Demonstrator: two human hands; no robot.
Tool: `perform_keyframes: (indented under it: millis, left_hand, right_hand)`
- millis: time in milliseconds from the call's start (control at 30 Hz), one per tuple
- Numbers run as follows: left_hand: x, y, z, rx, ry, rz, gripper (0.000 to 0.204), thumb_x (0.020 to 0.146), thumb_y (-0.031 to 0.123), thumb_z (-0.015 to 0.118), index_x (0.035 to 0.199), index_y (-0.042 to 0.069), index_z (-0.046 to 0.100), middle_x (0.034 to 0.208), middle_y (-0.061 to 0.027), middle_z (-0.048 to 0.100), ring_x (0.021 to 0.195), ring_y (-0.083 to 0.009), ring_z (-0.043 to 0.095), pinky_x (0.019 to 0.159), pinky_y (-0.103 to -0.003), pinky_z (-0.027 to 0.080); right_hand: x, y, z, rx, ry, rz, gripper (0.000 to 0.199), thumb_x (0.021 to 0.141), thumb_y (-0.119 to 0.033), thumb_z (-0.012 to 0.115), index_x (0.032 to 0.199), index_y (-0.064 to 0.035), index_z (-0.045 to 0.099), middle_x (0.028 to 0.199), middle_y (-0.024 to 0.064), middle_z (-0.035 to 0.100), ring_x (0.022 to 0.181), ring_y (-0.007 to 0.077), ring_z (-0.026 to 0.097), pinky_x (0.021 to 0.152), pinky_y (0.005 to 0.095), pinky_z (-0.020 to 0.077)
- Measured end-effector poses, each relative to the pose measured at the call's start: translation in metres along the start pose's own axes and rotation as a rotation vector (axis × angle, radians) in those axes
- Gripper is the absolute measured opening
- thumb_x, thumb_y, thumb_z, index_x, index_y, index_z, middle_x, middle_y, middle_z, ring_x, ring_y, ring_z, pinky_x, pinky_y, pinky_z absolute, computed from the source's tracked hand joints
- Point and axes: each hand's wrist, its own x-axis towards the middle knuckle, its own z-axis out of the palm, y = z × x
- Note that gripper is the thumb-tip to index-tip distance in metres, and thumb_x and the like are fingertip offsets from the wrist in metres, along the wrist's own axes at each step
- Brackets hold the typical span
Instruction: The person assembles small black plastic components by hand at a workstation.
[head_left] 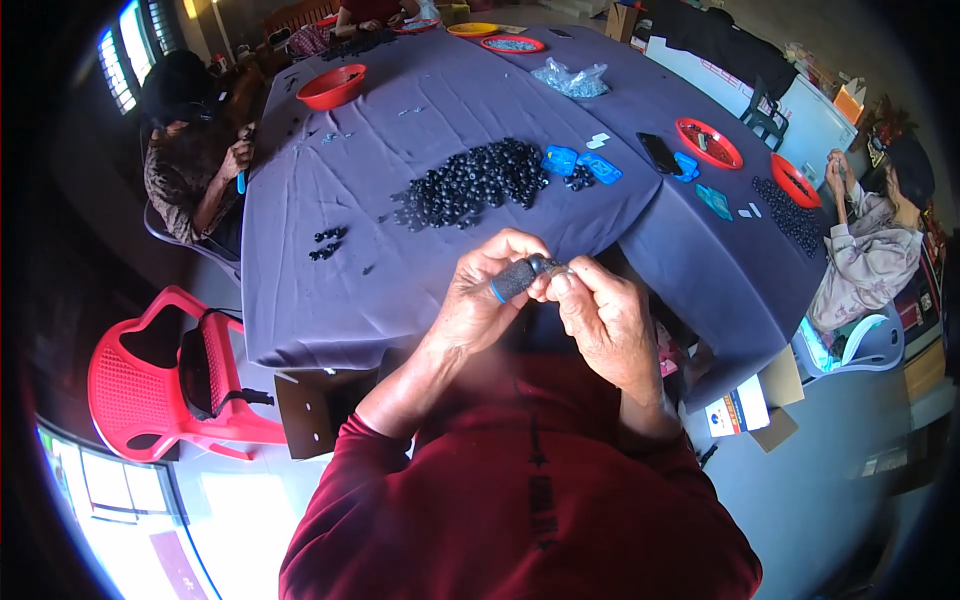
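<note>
My left hand (pixel 478 297) is closed in front of my chest, just off the table's near edge. A black finger sleeve (pixel 513 281) with a blue rim covers its thumb. Between its fingertips sits a small, shiny black round piece (pixel 540 264). Fingertip to fingertip with it, my right hand (pixel 607 322) is pinched at the same spot; whatever it grips is too small and covered to name. Beyond my hands, a heap of similar small black pieces (pixel 470 185) lies on the table's grey-purple cloth (pixel 370 270).
A few black clusters (pixel 327 243) lie left of the heap, blue packets (pixel 580 163) right of it. A red basin (pixel 332 88) and a clear bag (pixel 571 78) stand farther back. People sit at both sides. A red plastic chair (pixel 165 375) is at my left.
</note>
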Motion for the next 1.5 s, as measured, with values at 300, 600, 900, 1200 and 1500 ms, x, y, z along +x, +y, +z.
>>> perform_keyframes:
  millis: [300,600,900,1200,1500]
  left_hand:
    - [0.001,-0.001,0.003,0.127,0.042,0.006,0.021,0.081,0.010,0.060,0.098,-0.001,0.053,0.081,-0.0049,0.057,0.073,-0.0101,0.052,0.067,-0.022,0.042]
    - [0.001,-0.004,0.003,-0.123,-0.086,-0.010,0.039,0.077,0.029,0.065,0.099,0.000,0.051,0.078,-0.0038,0.054,0.078,-0.0134,0.049,0.075,-0.029,0.040]
    - [0.001,-0.002,0.002,-0.126,-0.087,-0.029,0.043,0.077,0.031,0.065,0.101,0.000,0.049,0.081,-0.0037,0.053,0.079,-0.0131,0.049,0.076,-0.029,0.040]
    - [-0.001,-0.004,0.000,-0.040,-0.023,0.021,0.027,0.082,0.019,0.059,0.098,-0.002,0.051,0.081,-0.0041,0.054,0.075,-0.0101,0.050,0.072,-0.024,0.040]
    - [0.002,-0.003,0.002,0.031,0.055,-0.096,0.045,0.072,0.033,0.070,0.092,-0.003,0.052,0.077,-0.0044,0.054,0.073,-0.0106,0.052,0.071,-0.024,0.042]
  right_hand:
    - [0.002,0.008,-0.001,-0.055,-0.068,-0.021,0.025,0.091,-0.021,0.046,0.078,-0.0004,0.055,0.054,-0.0014,0.045,0.045,0.0031,0.040,0.041,0.0194,0.0329]
    - [-0.002,-0.003,0.002,0.168,0.033,-0.010,0.026,0.091,-0.019,0.045,0.075,0.0004,0.052,0.073,0.0039,0.059,0.047,0.0034,0.042,0.041,0.0187,0.0337]
    - [-0.002,-0.006,0.000,-0.017,0.022,-0.062,0.023,0.090,-0.018,0.047,0.079,0.0005,0.056,0.063,0.0015,0.055,0.047,0.0039,0.044,0.043,0.0201,0.0351]
    - [0.000,0.001,-0.001,-0.069,-0.011,-0.042,0.022,0.090,-0.017,0.047,0.081,0.0000,0.057,0.063,0.0014,0.056,0.047,0.0036,0.043,0.043,0.0202,0.0349]
    - [0.012,-0.005,0.004,0.178,0.171,-0.112,0.012,0.086,-0.010,0.053,0.085,0.0021,0.053,0.064,0.0005,0.055,0.049,0.0018,0.043,0.042,0.0172,0.0323]
